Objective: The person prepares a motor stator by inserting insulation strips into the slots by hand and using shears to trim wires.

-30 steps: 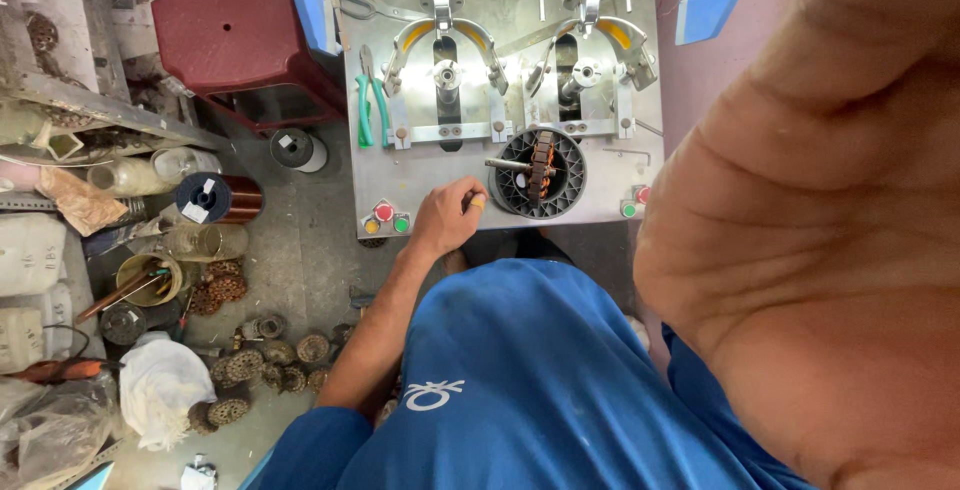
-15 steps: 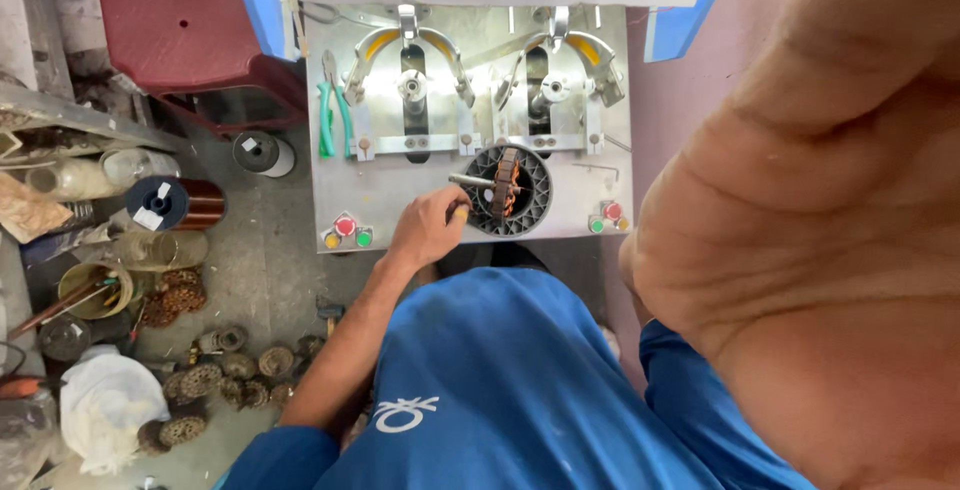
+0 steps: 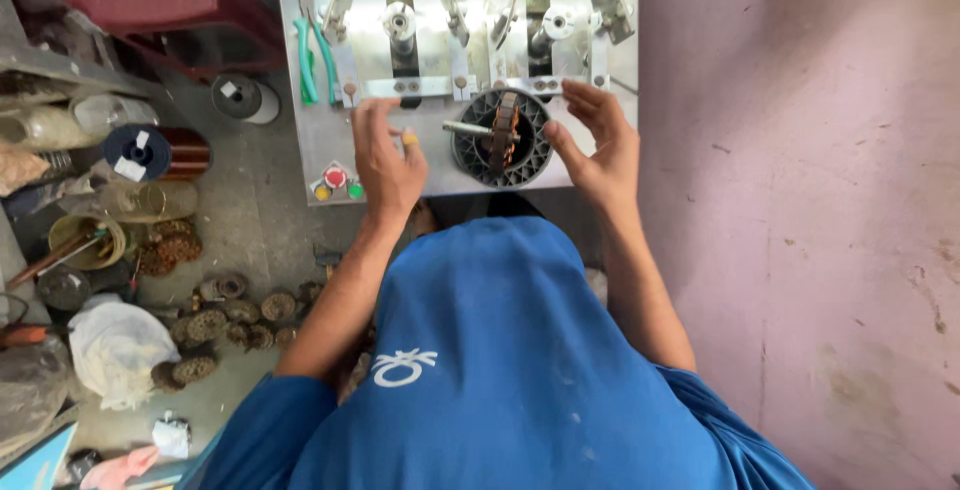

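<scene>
Looking down from the head view, a round black stator (image 3: 500, 137) is seen on the metal counter (image 3: 325, 140) between both hands. The left hand (image 3: 385, 162) and right hand (image 3: 598, 145) are spread wide, holding nothing. Fingers could be scratched by its sharp slots.

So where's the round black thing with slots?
In the head view, the round black ring sits on the metal machine, between the left hand and right hand.
</scene>
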